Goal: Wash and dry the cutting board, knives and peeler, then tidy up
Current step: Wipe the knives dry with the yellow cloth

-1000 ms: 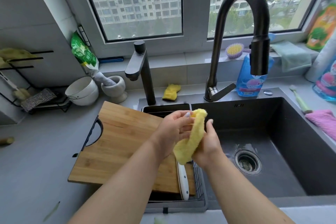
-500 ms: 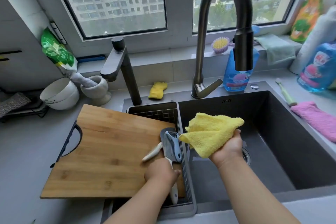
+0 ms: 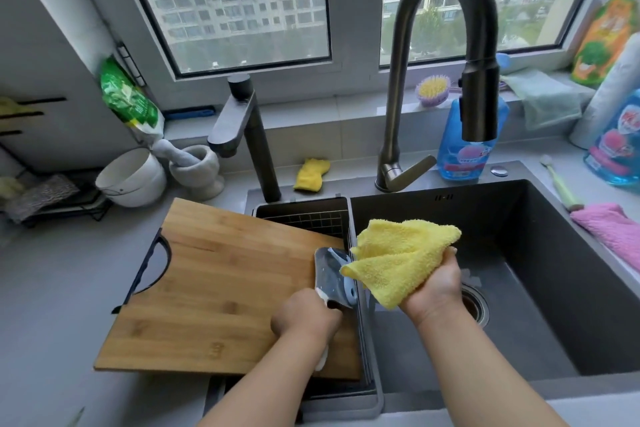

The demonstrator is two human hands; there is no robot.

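Observation:
A bamboo cutting board (image 3: 221, 288) lies across the counter and the drain basket (image 3: 304, 217) on the sink's left side. My left hand (image 3: 304, 319) grips the white handle of a wide-bladed knife (image 3: 327, 276), whose blade sits over the board's right end. A pale blue peeler (image 3: 349, 288) lies against the blade. My right hand (image 3: 433, 284) holds a folded yellow cloth (image 3: 405, 256) just right of the blade, above the sink edge.
The dark sink (image 3: 540, 305) with its drain is to the right under a tall black faucet (image 3: 446, 55). A smaller tap (image 3: 249, 135), bowls (image 3: 133, 177), mortar (image 3: 201, 166), yellow sponge (image 3: 311, 173), blue soap bottle (image 3: 464, 149) and pink cloth (image 3: 613, 229) line the counter.
My left hand let go of the yellow cloth and went down to grip the knife handle on the board. My right hand kept the cloth, now unfolded wider.

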